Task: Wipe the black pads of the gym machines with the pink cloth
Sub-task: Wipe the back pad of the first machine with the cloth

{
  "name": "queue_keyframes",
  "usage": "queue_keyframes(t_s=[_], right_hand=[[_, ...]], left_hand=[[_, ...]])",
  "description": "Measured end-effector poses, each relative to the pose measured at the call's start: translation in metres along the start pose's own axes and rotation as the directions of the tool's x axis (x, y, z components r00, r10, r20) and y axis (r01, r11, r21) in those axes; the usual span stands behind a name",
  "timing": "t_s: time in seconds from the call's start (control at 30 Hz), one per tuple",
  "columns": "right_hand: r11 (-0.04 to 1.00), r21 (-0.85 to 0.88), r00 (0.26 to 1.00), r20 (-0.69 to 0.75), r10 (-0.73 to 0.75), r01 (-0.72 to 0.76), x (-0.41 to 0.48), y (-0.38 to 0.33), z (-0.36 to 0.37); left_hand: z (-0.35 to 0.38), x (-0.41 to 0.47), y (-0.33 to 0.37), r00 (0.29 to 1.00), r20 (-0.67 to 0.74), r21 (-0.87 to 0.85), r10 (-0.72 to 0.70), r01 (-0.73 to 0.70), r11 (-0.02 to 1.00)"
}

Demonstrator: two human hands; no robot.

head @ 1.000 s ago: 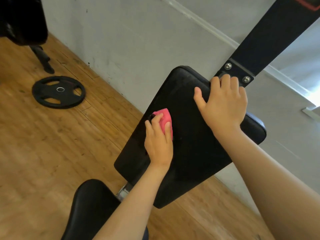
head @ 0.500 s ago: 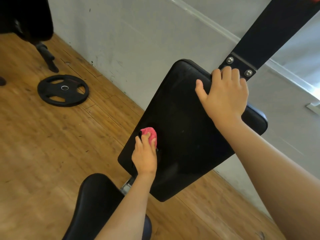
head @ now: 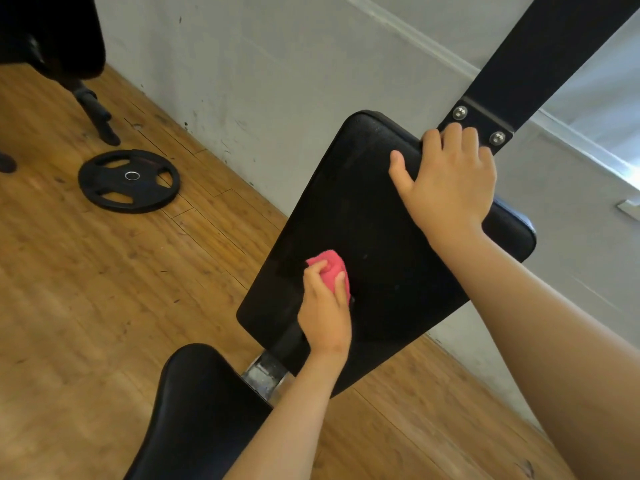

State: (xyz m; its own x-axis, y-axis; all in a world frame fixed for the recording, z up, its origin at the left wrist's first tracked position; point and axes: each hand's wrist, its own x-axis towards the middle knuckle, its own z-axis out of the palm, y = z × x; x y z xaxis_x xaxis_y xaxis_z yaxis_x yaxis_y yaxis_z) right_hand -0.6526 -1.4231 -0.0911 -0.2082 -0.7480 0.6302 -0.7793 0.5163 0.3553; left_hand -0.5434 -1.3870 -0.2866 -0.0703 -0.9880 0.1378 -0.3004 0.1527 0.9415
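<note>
The black pad (head: 374, 220) is a long, rounded rectangle, tilted, with its long axis running from its lower end by the seat pad (head: 197, 403) up to its top end at the black metal bar (head: 540, 53). The left hand (head: 325, 313) has its fingers and thumb curled round the bunched pink cloth (head: 330, 268) and presses it on the pad's face, in the lower half, near the left long edge. The right hand (head: 446, 188) grips the pad's top edge, fingers hooked over it just below two bolts (head: 460, 112), thumb spread on the face. A weight plate (head: 129, 181) lies flat on the wooden floor (head: 86, 306) near the wall (head: 277, 81); any markings on it are too faint to read.
</note>
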Motion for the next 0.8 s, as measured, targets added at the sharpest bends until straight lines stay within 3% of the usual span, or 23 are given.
queue_keyframes(t_s=[0.17,0.3,0.37,0.43,0.63,0.7,0.8], right_hand=[[1.000,-0.007,1.000,-0.016,-0.008,0.008,-0.001,0.000,0.001],[1.000,-0.009,1.000,-0.022,-0.012,0.012,-0.001,0.001,0.001],[1.000,-0.015,1.000,-0.024,-0.015,0.014,-0.001,0.002,0.002],[1.000,-0.020,1.000,-0.020,-0.014,0.014,0.000,0.002,0.003],[1.000,-0.004,1.000,-0.011,-0.015,0.015,-0.001,0.002,0.002],[1.000,0.001,1.000,-0.007,-0.013,0.013,0.000,0.001,0.001],[1.000,-0.001,1.000,-0.011,-0.010,0.010,0.000,0.002,0.002]], left_hand=[[0.012,-0.020,-0.045,1.000,-0.008,0.163,-0.016,0.017,0.987],[0.004,-0.046,-0.100,0.949,0.111,0.393,-0.296,0.232,0.890],[-0.005,-0.055,-0.116,0.918,0.181,0.477,-0.352,0.231,0.848],[-0.010,-0.056,-0.116,0.927,0.187,0.400,-0.325,0.231,0.887],[-0.013,-0.023,-0.050,0.990,-0.021,-0.041,-0.141,0.140,0.989],[-0.007,-0.013,-0.034,0.995,-0.035,-0.032,-0.098,0.097,0.995],[0.005,-0.009,-0.039,0.997,-0.027,0.141,-0.069,0.072,0.987]])
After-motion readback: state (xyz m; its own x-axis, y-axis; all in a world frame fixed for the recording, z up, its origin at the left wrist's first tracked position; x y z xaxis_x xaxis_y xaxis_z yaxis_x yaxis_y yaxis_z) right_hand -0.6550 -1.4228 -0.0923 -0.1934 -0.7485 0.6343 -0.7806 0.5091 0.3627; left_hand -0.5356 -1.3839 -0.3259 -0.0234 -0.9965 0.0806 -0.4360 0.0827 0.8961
